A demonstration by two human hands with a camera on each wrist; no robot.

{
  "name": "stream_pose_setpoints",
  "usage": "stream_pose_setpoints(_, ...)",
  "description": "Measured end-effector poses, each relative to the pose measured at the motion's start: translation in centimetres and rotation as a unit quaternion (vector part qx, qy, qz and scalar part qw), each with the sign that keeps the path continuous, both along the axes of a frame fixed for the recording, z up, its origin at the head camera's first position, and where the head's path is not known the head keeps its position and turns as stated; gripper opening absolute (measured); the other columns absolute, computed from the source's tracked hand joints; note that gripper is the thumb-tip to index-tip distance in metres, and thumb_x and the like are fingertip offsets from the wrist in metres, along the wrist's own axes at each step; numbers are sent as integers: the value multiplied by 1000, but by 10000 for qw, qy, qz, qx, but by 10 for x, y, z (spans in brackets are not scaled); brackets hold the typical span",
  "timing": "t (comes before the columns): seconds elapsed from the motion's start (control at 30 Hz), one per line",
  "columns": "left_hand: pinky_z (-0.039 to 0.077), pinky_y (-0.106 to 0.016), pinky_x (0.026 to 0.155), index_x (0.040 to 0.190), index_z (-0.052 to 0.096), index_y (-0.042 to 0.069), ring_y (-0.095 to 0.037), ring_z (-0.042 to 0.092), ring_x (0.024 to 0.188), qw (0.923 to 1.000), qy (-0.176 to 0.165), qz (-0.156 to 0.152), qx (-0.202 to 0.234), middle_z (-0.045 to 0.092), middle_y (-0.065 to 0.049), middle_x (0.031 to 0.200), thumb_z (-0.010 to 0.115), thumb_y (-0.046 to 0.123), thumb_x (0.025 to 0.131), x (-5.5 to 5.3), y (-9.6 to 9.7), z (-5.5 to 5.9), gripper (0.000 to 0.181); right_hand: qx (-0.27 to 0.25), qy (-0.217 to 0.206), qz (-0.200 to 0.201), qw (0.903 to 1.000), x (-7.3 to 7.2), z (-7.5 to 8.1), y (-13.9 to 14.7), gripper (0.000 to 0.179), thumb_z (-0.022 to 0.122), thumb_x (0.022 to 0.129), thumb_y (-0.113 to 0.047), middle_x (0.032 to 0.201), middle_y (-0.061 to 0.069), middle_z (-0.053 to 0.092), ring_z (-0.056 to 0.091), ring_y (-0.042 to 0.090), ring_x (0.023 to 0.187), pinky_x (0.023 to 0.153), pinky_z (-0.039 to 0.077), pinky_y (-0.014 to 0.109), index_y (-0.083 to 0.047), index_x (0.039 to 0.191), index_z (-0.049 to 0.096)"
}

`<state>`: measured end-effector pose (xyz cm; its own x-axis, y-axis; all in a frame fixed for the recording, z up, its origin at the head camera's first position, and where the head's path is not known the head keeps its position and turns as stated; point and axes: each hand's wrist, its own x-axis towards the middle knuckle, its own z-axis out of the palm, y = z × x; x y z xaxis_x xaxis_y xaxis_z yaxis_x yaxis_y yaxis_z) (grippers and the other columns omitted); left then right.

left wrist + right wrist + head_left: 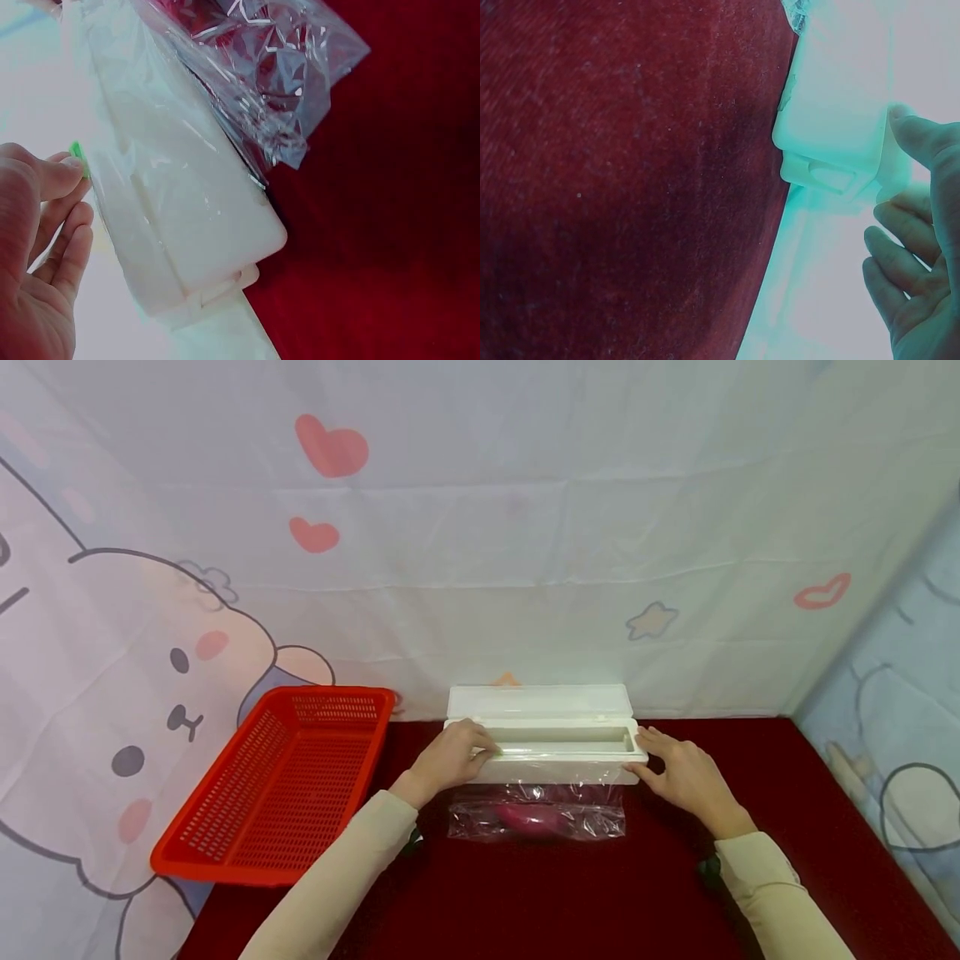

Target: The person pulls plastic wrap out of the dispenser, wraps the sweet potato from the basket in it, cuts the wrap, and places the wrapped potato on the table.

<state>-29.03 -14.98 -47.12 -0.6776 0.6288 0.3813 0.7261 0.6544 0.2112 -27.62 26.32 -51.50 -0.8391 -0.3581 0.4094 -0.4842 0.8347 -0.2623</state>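
Observation:
A long white cling film dispenser (pixel 558 772) stands at the back of the table, its lid (pixel 540 702) tipped back. Clear cling film (pixel 463 822) comes down over its front onto the table, where a pink rounded thing (pixel 531 816) lies under or within the film. At the dispenser's left part, my left hand (pixel 450 754) pinches a small green slider (pixel 77 156) between thumb and fingers, at the top edge. My right hand (pixel 686 777) holds the right end, thumb at the front corner and fingers farther back.
A red plastic basket (pixel 258 872) stands to the left of the dispenser. Dark red cloth (pixel 555 902) covers the table. Printed white curtains (pixel 480 543) hang close behind the dispenser and along the right side.

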Motion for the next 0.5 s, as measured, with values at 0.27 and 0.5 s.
stream_pose_setpoints(0.27, 60, -39, 94, 102, 87, 8, -24, 75, 98, 9999, -45, -71, -73, 82, -5, 100, 79, 6, 94, -1, -7, 3, 11, -1, -60, -29, 10000, 0, 0, 1, 65, 84, 93, -37, 145, 26, 63, 67, 49, 123, 90, 59, 62, 1, 142, 65)
stream_pose_setpoints(0.5, 61, -39, 92, 102, 87, 9, -24, 75, 97, 9999, -107, -69, -48, 82, -5, 100, 79, 5, 94, -1, -12, 2, 12, -4, -53, -8, 10000, 1, 0, 1, 65, 83, 94, -38, 145, 27, 62, 67, 49, 122, 89, 60, 61, 1, 142, 65)
